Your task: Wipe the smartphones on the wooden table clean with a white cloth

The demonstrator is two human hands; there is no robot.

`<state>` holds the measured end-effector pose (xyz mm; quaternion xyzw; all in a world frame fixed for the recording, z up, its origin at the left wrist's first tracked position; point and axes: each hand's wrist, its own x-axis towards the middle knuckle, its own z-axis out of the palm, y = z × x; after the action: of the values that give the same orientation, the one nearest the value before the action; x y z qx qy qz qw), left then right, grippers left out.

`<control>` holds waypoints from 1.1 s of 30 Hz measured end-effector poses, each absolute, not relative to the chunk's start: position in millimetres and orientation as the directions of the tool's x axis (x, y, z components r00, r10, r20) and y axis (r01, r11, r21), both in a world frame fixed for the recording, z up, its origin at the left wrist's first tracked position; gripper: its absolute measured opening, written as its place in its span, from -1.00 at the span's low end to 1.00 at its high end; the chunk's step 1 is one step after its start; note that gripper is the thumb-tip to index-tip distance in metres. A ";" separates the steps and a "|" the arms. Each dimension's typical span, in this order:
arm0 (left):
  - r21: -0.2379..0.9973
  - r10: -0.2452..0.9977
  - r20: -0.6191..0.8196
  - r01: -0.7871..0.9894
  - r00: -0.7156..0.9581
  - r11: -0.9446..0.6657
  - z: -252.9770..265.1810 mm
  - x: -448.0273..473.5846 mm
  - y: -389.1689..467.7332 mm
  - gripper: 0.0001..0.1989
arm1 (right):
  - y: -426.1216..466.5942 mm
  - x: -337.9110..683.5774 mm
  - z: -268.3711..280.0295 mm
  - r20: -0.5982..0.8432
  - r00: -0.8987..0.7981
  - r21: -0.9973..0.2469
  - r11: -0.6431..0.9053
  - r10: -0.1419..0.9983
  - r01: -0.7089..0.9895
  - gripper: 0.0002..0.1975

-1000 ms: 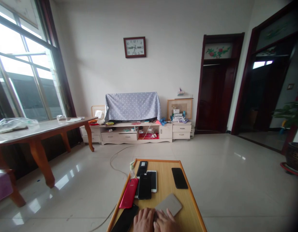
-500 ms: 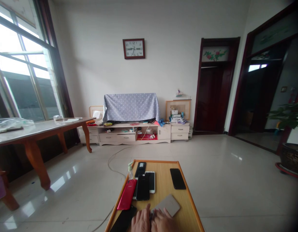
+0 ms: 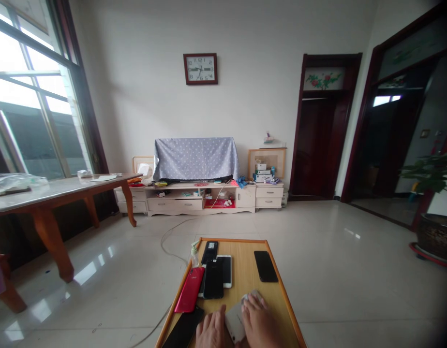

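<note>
Phone [image 3: 233,325], pale-backed, lies on the near desk [image 3: 243,270]; right hand [image 3: 259,319] covers its right side, left hand [image 3: 211,331] at its left edge; whether either grips, I cannot tell.

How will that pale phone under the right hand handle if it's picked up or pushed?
The pale phone should be stiff, being a thin, flat slab. Its smooth-looking back may be slippery, so a push could slide it over the wooden table top. It seems unlikely to roll, given its flat, rectangular outline.
</note>
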<state>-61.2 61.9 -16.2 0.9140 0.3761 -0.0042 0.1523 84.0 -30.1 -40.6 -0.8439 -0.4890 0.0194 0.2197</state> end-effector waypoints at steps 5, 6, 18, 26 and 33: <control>0.274 0.685 -0.138 0.693 0.715 -0.667 -19.5 -63.5 63.0 -0.28 | -17.2 46.1 -53.0 0.122 0.339 -0.428 -0.259 0.933 0.866 -0.55; 0.276 0.685 -0.135 0.691 0.716 -0.668 -19.2 -64.4 62.6 -0.27 | -15.8 46.8 -49.2 0.137 0.338 -0.435 -0.250 0.931 0.865 -0.55; 0.309 0.694 -0.121 0.691 0.710 -0.653 -20.2 -65.1 65.0 -0.30 | -12.2 56.0 -37.7 0.129 0.332 -0.468 -0.238 0.934 0.851 -0.54; 0.324 0.667 -0.100 0.658 0.738 -0.680 -10.8 -68.2 60.9 -0.12 | -22.6 94.1 -20.1 0.164 0.567 -0.390 -0.475 0.807 0.789 -0.47; 0.285 0.690 -0.132 0.694 0.711 -0.661 -17.6 -65.1 63.2 -0.33 | -21.2 57.6 -36.2 0.100 0.301 -0.475 -0.220 0.948 0.852 -0.53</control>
<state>-65.1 63.2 -17.6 0.9113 0.3799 -0.0060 0.1587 57.6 -21.2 -36.2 -0.7739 -0.5815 0.1063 0.2273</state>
